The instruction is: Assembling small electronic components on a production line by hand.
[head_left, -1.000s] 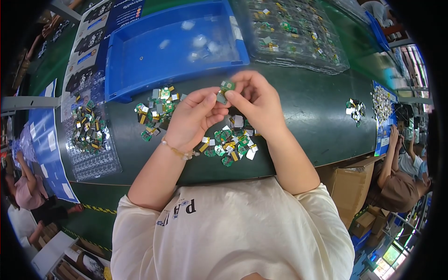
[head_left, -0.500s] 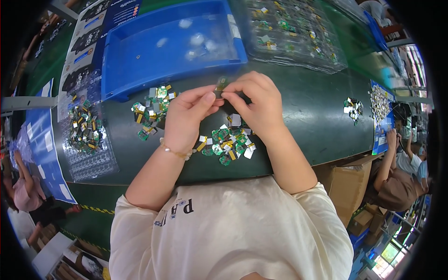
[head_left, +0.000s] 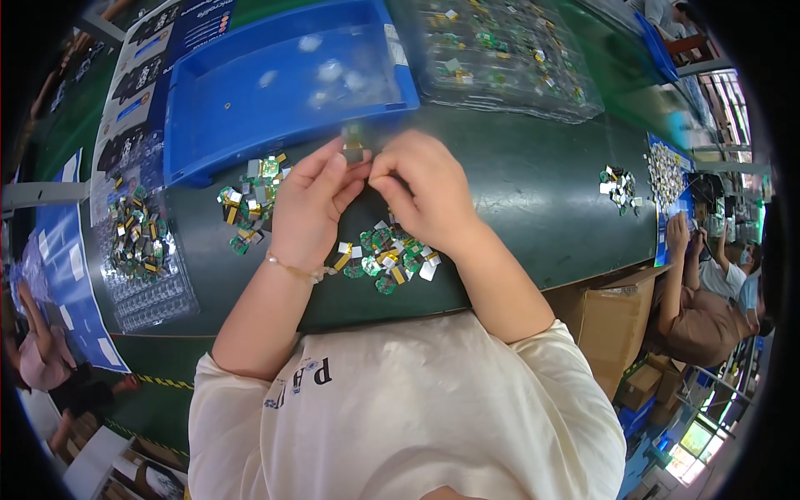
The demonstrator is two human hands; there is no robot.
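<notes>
"Any writing close by?"
"Dark lettering on the pale shirt. Past it lies a heap of small parts, green, silver and gold."
"The hands?"
"The left hand pinches a grey-and-gold module, its green top blurred. The right hand has thumb and fingertips together just beside; whether anything's between, I can't tell."
"Farther?"
"Pale labels on a blue bin, then a printed sheet."
</notes>
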